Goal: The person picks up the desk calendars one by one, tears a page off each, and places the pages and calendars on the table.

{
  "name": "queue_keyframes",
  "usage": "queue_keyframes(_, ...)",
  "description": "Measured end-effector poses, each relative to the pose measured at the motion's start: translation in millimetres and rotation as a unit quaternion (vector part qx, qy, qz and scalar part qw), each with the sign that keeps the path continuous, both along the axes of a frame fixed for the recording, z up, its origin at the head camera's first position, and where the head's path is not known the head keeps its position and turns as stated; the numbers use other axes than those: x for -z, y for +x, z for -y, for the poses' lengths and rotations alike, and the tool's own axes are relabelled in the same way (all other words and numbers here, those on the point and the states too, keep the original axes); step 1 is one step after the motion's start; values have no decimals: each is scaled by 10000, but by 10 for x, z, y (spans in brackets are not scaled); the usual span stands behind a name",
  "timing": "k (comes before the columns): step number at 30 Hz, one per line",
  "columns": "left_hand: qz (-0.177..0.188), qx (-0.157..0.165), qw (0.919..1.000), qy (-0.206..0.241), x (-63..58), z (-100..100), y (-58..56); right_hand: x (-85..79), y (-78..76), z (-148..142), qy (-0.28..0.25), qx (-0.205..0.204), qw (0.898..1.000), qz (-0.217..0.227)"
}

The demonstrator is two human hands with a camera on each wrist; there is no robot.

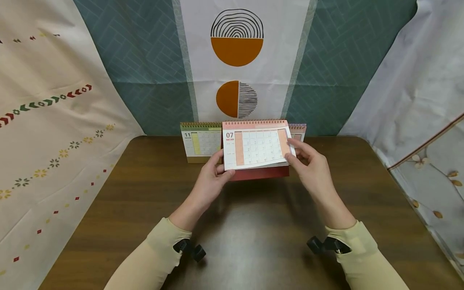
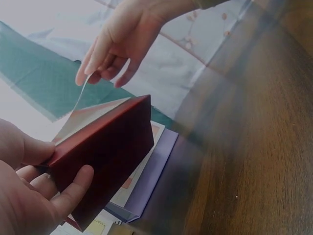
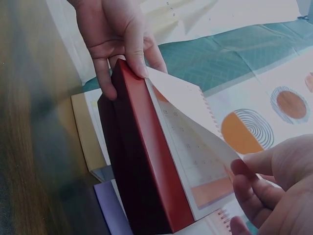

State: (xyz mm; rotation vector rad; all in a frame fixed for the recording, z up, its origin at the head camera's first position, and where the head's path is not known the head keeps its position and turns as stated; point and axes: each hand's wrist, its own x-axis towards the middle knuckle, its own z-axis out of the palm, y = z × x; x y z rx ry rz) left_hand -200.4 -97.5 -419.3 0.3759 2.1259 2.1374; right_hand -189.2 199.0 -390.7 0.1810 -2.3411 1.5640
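A spiral-bound desk calendar with a red base (image 1: 259,174) shows a page marked 07 (image 1: 257,147) and is held up over the table. My left hand (image 1: 212,175) grips its lower left corner, thumb on the front and fingers behind, as the left wrist view shows. Between thumb and fingertips, my right hand (image 1: 311,165) pinches the right edge of the top page. In the right wrist view that page (image 3: 200,122) lifts away from the sheets beneath, and another printed grid (image 3: 183,147) shows under it.
Behind the held calendar stand a green-topped calendar (image 1: 201,141) marked 11, at left, and a pink-topped calendar (image 1: 298,131), at right, mostly hidden. They stand at the back of the brown wooden table (image 1: 145,193). A patterned cloth (image 1: 145,60) hangs behind it.
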Motion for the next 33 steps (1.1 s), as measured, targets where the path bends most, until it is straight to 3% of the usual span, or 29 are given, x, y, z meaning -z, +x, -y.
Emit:
queue_keyframes(6,37,58,10000,56,-2,13,4,-38,22,-2,-96,46,9993,348)
queue_keyframes(9,-33,-47,9999,-117,-3,22,10,-40,33,-10,288,-59,9990,333)
queue_keyframes(12,-99,-185,9993,-323,-8,26,22,-15,42,4,908,-44,9958,-116)
queue_keyframes(15,-115,-288,9986,-418,-11,25,34,33,40,37,1480,177,9844,-931)
queue_keyframes(20,-122,-370,9985,-384,-10,13,39,106,11,66,2352,706,9407,-2341)
queue_keyframes(29,-67,-410,9984,-372,16,-10,47,-4,-111,126,3230,1051,8390,-4251)
queue_keyframes(31,-78,-367,9986,-371,24,-18,51,-62,-127,177,3308,1022,8234,-4495)
queue_keyframes(33,-89,-324,9987,-383,36,-28,57,-120,-133,234,3366,907,8154,-4621)
